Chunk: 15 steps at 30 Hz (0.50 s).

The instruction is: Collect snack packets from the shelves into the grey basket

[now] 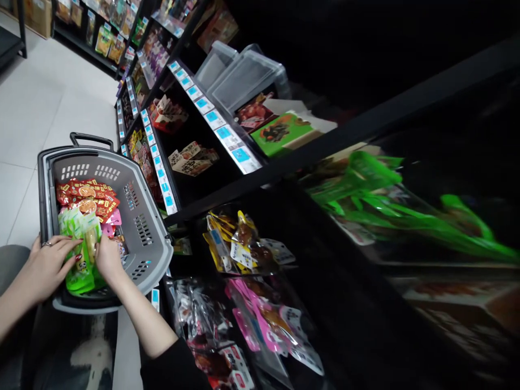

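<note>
A grey plastic shopping basket (156,260) with a black handle stands at the left of the view. Green snack packets (83,254) are inside its near end, with red snack packets (87,192) behind them and a bit of pink packaging beside. My left hand (52,265), wearing a ring, lies over the basket's near left rim, its fingers reaching onto the green packets. My right hand (108,260) is inside the basket, fingers curled around the right side of the green packets.
Black shelves with blue-and-white price labels (211,116) run along the right. They hold clear plastic bins (247,78), a green box (284,132), yellow-edged packets (244,241) and pink-edged packets (272,319). Pale floor tiles (60,108) stretch along the left, with another stocked shelf (105,43) at the back.
</note>
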Each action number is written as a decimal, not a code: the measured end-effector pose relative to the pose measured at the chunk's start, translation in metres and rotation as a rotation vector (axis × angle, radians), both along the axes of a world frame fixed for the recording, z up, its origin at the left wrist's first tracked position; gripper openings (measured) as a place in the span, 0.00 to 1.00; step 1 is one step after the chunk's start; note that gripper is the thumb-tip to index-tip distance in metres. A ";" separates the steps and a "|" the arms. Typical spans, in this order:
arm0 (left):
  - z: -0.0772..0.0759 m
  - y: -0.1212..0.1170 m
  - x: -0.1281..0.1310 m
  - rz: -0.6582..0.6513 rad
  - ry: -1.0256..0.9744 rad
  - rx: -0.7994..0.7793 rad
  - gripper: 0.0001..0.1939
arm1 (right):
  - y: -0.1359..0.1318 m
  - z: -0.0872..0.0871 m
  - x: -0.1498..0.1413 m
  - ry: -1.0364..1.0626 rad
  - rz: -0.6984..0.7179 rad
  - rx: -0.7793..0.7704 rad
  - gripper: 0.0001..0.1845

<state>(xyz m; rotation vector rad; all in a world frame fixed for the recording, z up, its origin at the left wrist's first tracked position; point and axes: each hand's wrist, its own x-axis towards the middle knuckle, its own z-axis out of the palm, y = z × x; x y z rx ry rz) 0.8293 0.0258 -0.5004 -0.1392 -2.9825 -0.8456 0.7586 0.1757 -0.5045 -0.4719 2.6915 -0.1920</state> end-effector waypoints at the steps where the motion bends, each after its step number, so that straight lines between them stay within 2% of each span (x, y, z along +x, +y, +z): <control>1: 0.000 -0.001 0.000 -0.004 -0.004 -0.005 0.21 | -0.003 0.002 0.005 -0.022 0.010 0.007 0.13; 4: 0.001 -0.002 0.001 -0.005 -0.016 -0.014 0.21 | -0.002 0.019 0.014 -0.059 0.022 0.014 0.09; 6: 0.001 -0.003 0.001 -0.009 -0.026 -0.018 0.22 | 0.017 0.039 0.011 0.001 -0.034 -0.001 0.10; 8: 0.000 -0.004 0.001 -0.021 -0.036 -0.024 0.22 | 0.054 0.059 -0.001 0.126 -0.214 -0.010 0.16; 10: -0.002 -0.005 0.001 -0.024 -0.037 -0.030 0.23 | 0.102 0.071 -0.018 0.257 -0.529 0.026 0.20; 12: -0.006 -0.006 0.000 -0.011 -0.019 -0.031 0.23 | 0.148 0.069 -0.035 0.283 -0.717 0.106 0.22; 15: -0.016 -0.008 0.000 0.025 0.015 -0.020 0.23 | 0.192 0.047 -0.058 0.239 -0.796 0.132 0.15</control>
